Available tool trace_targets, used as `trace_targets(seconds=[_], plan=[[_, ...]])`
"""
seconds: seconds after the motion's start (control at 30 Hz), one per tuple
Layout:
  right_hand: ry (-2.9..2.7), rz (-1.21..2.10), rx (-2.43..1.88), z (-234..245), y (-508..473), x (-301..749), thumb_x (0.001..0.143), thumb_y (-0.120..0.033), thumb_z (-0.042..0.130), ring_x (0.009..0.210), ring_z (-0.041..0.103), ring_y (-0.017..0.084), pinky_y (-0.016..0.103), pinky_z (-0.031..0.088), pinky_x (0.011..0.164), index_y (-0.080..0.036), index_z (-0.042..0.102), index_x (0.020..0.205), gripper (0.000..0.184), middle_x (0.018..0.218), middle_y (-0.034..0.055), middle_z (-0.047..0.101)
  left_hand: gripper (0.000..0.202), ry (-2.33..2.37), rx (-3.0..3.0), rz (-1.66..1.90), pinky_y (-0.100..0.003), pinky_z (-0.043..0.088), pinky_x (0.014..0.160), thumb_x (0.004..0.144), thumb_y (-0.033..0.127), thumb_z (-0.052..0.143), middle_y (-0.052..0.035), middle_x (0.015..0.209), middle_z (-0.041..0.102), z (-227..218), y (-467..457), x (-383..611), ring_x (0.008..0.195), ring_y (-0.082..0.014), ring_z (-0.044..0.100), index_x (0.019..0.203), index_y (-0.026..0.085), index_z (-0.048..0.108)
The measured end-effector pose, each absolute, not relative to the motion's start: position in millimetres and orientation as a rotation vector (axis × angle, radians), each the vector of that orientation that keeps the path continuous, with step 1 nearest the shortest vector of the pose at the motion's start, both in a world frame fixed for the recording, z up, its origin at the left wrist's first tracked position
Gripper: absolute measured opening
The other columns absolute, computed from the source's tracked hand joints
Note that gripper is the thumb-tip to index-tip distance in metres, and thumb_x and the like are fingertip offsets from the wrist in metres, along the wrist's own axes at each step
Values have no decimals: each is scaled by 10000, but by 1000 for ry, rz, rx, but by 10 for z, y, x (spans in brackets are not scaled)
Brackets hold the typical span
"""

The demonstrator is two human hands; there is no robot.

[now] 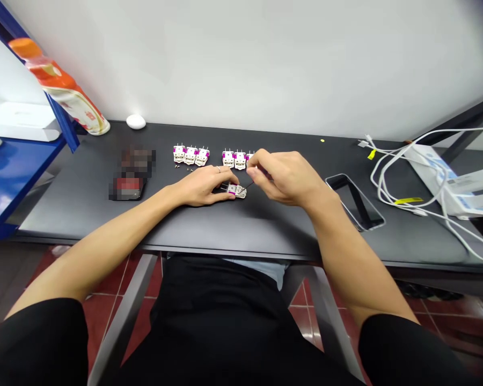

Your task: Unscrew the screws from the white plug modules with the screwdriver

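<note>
My left hand (207, 186) rests on the dark table, with thumb and fingers closed around a small white and purple plug piece (239, 191) whose metal pins point left. My right hand (282, 176) pinches a thin dark rod (248, 186), and the rod's tip meets the plug piece. What kind of tool it is, the fingers hide. Behind my hands, three similar plug pieces (190, 155) stand in a row on the left. Another group of plug pieces (239, 160) stands at the right, partly covered by my right hand. Tiny metal bits (177, 166) lie before the left row.
At the right are a phone (355, 201), tangled white cables (382, 182) and a white box (438, 179). An orange bottle (70, 91), a white rounded object (136, 121) and a blurred-out dark and red item (129, 179) are at the left. A wall runs behind the table.
</note>
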State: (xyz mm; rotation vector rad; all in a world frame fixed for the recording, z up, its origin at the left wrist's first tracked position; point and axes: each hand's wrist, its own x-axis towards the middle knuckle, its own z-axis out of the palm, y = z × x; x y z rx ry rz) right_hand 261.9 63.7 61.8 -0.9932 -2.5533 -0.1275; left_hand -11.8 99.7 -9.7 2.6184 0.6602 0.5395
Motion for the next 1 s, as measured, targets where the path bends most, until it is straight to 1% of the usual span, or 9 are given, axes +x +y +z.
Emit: trace_targets(seconds=[0.1, 0.17, 0.27, 0.47, 0.63, 0.73, 0.87, 0.93, 1.0], plan=[[-2532, -127, -972, 611, 638, 2621, 1097, -215, 418, 635, 630, 213, 335, 374, 649, -227, 651, 1168, 243, 764, 13, 733, 388, 664, 2619, 538, -333, 473, 803, 1148, 547, 648, -101, 1198, 785, -96, 998, -114, 854, -209, 676, 1333, 213, 718], [-2516, -83, -912, 612, 632, 2618, 1034, -162, 442, 671, 650, 216, 331, 425, 682, -223, 646, 1220, 283, 832, 24, 762, 378, 658, 2621, 538, -331, 467, 796, 1148, 536, 655, -98, 1185, 787, -94, 998, -112, 845, -206, 672, 1322, 207, 720], [-2526, -46, -861, 630, 624, 2617, 990, -162, 460, 712, 669, 228, 337, 464, 717, -213, 635, 1278, 341, 908, 42, 780, 373, 652, 2617, 543, -331, 469, 799, 1148, 529, 657, -94, 1171, 787, -93, 997, -113, 853, -209, 673, 1321, 205, 722], [-2576, -92, -1028, 646, 633, 2609, 1124, -294, 406, 694, 672, 248, 342, 402, 680, -209, 631, 1270, 281, 805, 34, 745, 380, 663, 2620, 543, -335, 478, 802, 1144, 545, 649, -104, 1205, 787, -96, 997, -120, 857, -211, 674, 1322, 217, 719], [-2552, -36, -920, 619, 638, 2600, 1094, -214, 409, 707, 668, 230, 338, 444, 712, -213, 625, 1289, 291, 881, 45, 779, 377, 657, 2621, 545, -336, 472, 786, 1143, 545, 647, -102, 1169, 780, -94, 998, -118, 838, -210, 663, 1310, 215, 719], [-2553, 17, -869, 628, 629, 2605, 1079, -207, 417, 721, 678, 230, 339, 469, 731, -213, 621, 1313, 310, 932, 52, 794, 375, 656, 2614, 549, -342, 470, 785, 1143, 540, 652, -103, 1165, 780, -97, 1000, -115, 837, -211, 663, 1308, 210, 720], [-2578, -21, -982, 657, 609, 2606, 1090, -249, 441, 737, 704, 253, 339, 434, 704, -217, 626, 1305, 286, 860, 43, 780, 384, 660, 2607, 545, -344, 482, 801, 1140, 554, 648, -104, 1184, 782, -102, 1004, -113, 864, -219, 677, 1314, 221, 724], [-2587, -67, -1025, 661, 604, 2602, 1106, -277, 451, 687, 681, 242, 330, 394, 667, -222, 632, 1280, 257, 811, 28, 766, 392, 661, 2605, 538, -343, 486, 806, 1138, 563, 644, -105, 1196, 783, -99, 1004, -113, 865, -218, 680, 1320, 225, 724], [-2579, -97, -1025, 655, 603, 2599, 1095, -242, 442, 624, 637, 221, 322, 363, 636, -226, 638, 1258, 256, 762, 6, 738, 393, 665, 2605, 532, -341, 484, 804, 1138, 561, 643, -104, 1192, 786, -90, 998, -114, 859, -217, 680, 1320, 223, 723]])
